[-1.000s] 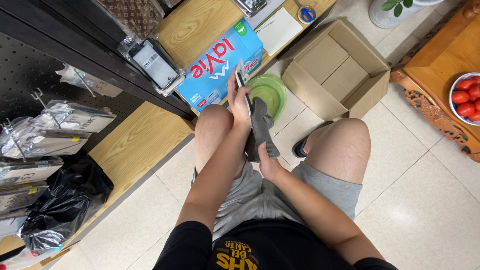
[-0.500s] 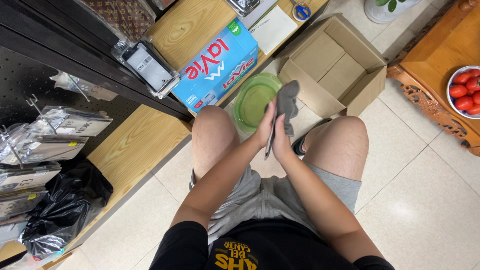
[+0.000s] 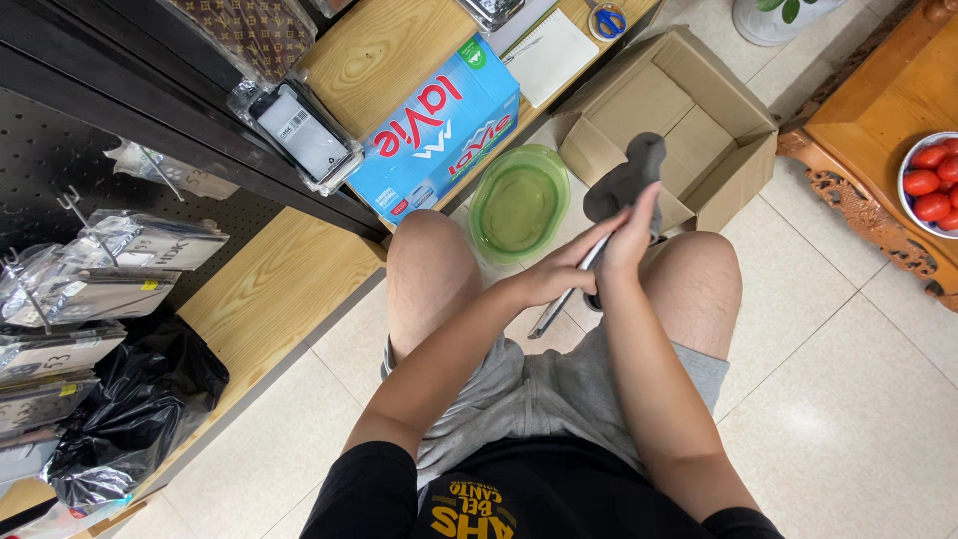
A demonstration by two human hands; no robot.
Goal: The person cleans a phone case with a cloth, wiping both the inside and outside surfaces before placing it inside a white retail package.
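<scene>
Fingers of the right hand (image 3: 631,240) are curled shut around a grey cloth (image 3: 629,180), whose upper end sticks up past the fingertips, while the left hand (image 3: 559,274) pinches a thin silver rod-like tool (image 3: 561,299) between thumb and fingers, its lower end slanting down toward the lap (what kind of tool it is cannot be told). Both hands meet, touching, above the gap between the bare knees, with the cloth pressed against the tool's upper part. Just beyond the hands an open cardboard box (image 3: 723,120) sits on the tiled floor, partly hidden by the cloth. To its left lies a green plastic bowl (image 3: 519,205), just beside the left knee, and behind that a blue carton (image 3: 439,130) leans against a low wooden shelf (image 3: 269,289). A notebook (image 3: 549,55) lies further back. Packaged goods hang on a black pegboard (image 3: 60,160) at far left above a black plastic bag (image 3: 130,409), and a bowl of red tomatoes (image 3: 933,175) stands on a wooden table at far right.
</scene>
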